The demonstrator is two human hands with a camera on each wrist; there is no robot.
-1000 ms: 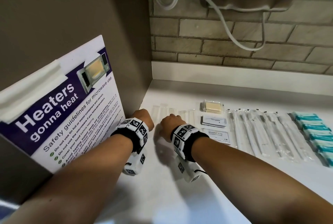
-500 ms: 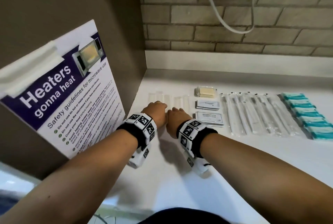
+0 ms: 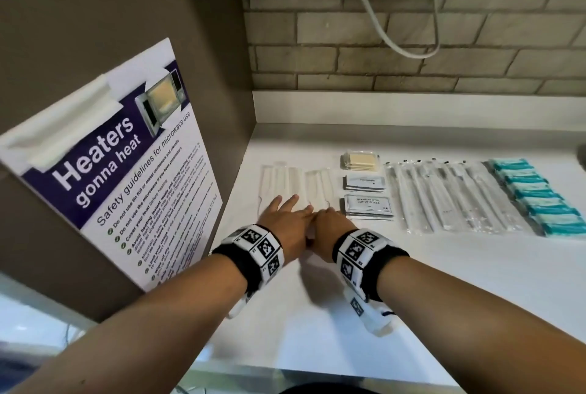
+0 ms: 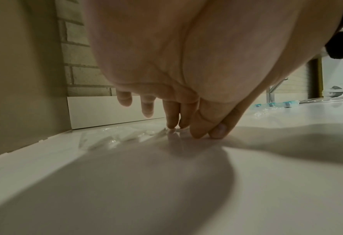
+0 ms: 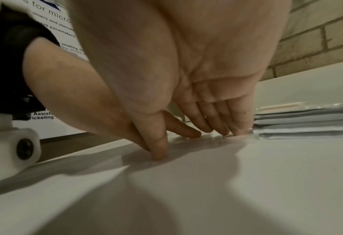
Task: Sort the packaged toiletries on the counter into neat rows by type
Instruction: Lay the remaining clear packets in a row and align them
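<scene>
I see the risk as the clear packets [image 3: 293,186] skating or overlapping if I push unevenly, or my right hand [image 3: 329,228] knocking the shampoo sachet stack [image 3: 367,207] just beside it. Both hands lie flat, fingers straight; my left hand [image 3: 285,222] is spread, fingertips [image 4: 173,124] pressing the packets' near ends, which lie just ahead of both palms.
</scene>
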